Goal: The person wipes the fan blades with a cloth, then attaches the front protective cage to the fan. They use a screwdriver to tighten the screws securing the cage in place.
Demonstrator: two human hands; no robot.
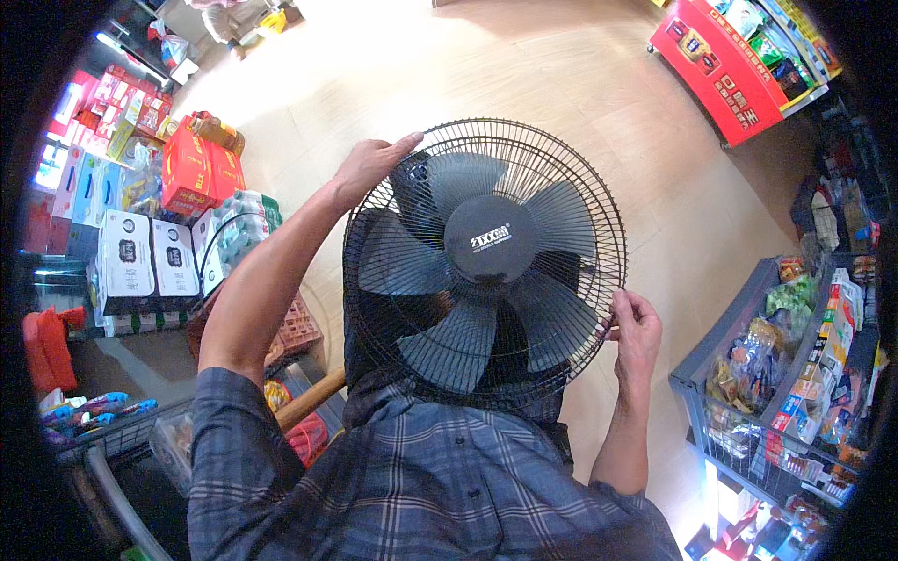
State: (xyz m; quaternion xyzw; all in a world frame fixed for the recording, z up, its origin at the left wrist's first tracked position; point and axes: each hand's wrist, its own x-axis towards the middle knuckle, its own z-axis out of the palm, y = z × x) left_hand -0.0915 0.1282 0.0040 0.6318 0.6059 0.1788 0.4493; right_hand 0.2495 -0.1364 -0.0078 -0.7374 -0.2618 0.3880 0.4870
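Note:
A black electric fan (489, 239) with a round wire grille and dark ribbed blades faces up in front of my torso, over my lap. My left hand (372, 170) grips the grille's upper left rim, its fingers partly hidden behind the wrist and wire. At the lower right rim, my right hand (638, 329) pinches the wire edge with bent fingers. The blades show sharply, without blur. What supports the fan underneath is hidden by the grille and my clothes.
Stacked cartons (140, 262) and red boxes (198, 171) line the left side, with a plastic crate (292, 332) beside my left arm. A grey display rack (697, 393) of packaged goods stands at right. A red wheeled stand (716, 79) is at far right. Another person (223, 23) shows at top left.

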